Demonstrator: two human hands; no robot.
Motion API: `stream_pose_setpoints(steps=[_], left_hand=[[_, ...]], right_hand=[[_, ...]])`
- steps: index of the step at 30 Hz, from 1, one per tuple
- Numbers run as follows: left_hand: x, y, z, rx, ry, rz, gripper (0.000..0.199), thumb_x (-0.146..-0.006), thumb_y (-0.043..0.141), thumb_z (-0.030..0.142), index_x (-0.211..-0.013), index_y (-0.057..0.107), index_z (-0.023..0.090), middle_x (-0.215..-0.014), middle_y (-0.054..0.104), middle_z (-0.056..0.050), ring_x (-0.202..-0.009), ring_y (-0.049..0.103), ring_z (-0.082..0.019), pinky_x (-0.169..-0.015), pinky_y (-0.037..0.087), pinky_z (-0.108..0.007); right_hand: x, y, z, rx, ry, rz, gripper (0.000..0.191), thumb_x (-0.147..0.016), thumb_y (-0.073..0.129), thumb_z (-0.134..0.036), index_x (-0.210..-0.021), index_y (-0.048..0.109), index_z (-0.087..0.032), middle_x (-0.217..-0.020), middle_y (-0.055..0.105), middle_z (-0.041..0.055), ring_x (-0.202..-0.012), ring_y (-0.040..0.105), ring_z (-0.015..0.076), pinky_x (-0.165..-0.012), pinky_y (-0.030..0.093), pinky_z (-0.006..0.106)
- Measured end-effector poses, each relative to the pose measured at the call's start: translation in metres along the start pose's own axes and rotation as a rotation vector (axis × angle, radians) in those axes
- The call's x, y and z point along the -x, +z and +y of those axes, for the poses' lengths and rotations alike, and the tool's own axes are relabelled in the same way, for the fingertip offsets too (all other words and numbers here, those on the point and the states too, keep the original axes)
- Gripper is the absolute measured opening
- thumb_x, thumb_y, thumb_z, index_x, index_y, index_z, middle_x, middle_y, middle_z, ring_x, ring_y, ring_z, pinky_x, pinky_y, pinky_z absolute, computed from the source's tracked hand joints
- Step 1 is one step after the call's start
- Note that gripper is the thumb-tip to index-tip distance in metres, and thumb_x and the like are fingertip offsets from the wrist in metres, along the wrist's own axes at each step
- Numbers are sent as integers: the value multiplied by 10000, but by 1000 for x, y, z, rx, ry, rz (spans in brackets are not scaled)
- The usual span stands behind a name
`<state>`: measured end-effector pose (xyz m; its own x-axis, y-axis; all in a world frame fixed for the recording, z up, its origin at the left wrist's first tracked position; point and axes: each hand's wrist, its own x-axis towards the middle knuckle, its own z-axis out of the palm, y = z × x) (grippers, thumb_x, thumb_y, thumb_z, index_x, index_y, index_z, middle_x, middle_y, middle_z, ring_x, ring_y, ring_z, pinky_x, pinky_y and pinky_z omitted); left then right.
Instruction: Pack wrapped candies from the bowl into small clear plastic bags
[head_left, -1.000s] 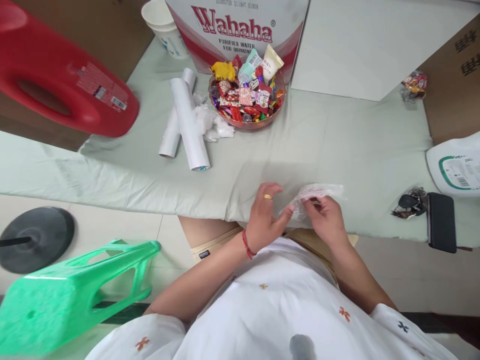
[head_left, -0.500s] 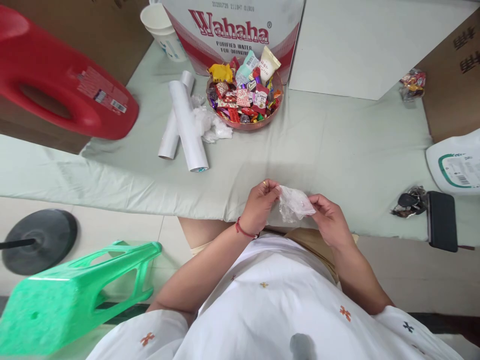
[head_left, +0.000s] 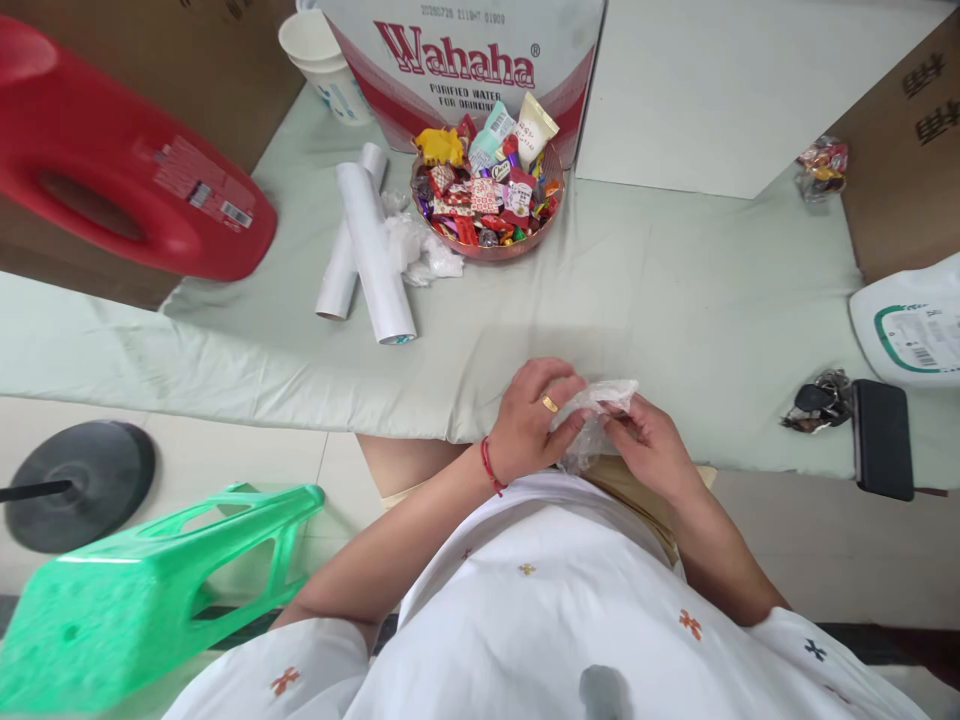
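Note:
Between my two hands is a thin, crumpled clear plastic bag (head_left: 609,393), just over the front edge of the cloth-covered table (head_left: 675,310). My left hand (head_left: 534,415), with a ring and a red cord at the wrist, pinches the bag's left side between thumb and fingers. On the other side, my right hand (head_left: 651,440) grips the bag with bent fingers, some of them hidden behind the plastic. Farther back stands a bowl (head_left: 495,252) heaped with wrapped candies (head_left: 484,195). Left of it lie crumpled plastic bags (head_left: 427,250) beside two crossed white rolls (head_left: 375,255).
At left stand a red jug (head_left: 217,200) and white cups (head_left: 322,60). A Wahaha carton (head_left: 480,60) backs the bowl. Keys (head_left: 817,400), a black phone (head_left: 883,440) and a white bottle (head_left: 911,320) lie at right. A green stool (head_left: 150,590) is on the floor.
My left hand has turned over and moved right, closer to my right hand. The plastic bag, stretched between them before, is now bunched and folded up.

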<state>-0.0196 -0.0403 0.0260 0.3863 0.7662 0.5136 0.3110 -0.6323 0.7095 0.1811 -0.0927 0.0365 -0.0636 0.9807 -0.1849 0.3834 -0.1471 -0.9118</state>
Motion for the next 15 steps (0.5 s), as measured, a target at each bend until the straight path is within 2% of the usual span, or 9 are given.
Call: stream_pose_setpoints(steps=[2, 5, 7, 9, 13, 15], left_hand=[[-2, 1, 1, 61, -153, 33, 65, -997, 551, 241, -1024, 606, 218, -938, 661, -49, -899, 629, -185, -834, 503, -331], [-6, 5, -1, 212, -524, 134, 109, -1031, 477, 279, -979, 552, 221, -808, 625, -3, -737, 593, -144, -735, 474, -286], [-8, 5, -1, 291, -682, 180, 119, -1024, 483, 319, -976, 525, 218, -822, 615, -8, -742, 585, -144, -732, 471, -283], [-7, 2, 1, 312, -657, 129, 127, -987, 541, 340, -1008, 530, 214, -940, 625, -45, -871, 609, -172, -813, 491, -310], [4, -5, 7, 314, -296, -167, 424, -834, 686, 286, -1222, 530, 211, -1315, 542, -148, -1225, 558, -286, -1051, 470, -458], [9, -4, 7, 271, -238, -222, 497, -830, 684, 252, -1294, 511, 208, -1386, 497, -172, -1290, 528, -309, -1091, 451, -490]], right_hand=[[2, 1, 2, 1, 31, -27, 160, -967, 574, -320, -880, 656, -214, -870, 636, 9, -810, 582, 166, -759, 467, 290], [5, 4, 6, -98, 71, -76, 188, -957, 593, -355, -844, 640, -212, -836, 620, 0, -775, 565, 157, -751, 476, 285], [7, 4, 7, -184, 100, -101, 177, -948, 608, -374, -892, 662, -215, -861, 643, 7, -800, 584, 165, -777, 496, 295], [8, 4, 8, -242, 120, -96, 172, -934, 631, -384, -932, 680, -219, -877, 664, 11, -823, 600, 173, -798, 506, 305], [7, 1, 3, -305, 151, -65, 181, -890, 686, -397, -875, 679, -217, -843, 684, 9, -780, 601, 169, -742, 499, 293], [6, 0, 1, -331, 163, -71, 190, -882, 693, -393, -825, 666, -214, -804, 674, 0, -739, 586, 159, -699, 485, 280]])
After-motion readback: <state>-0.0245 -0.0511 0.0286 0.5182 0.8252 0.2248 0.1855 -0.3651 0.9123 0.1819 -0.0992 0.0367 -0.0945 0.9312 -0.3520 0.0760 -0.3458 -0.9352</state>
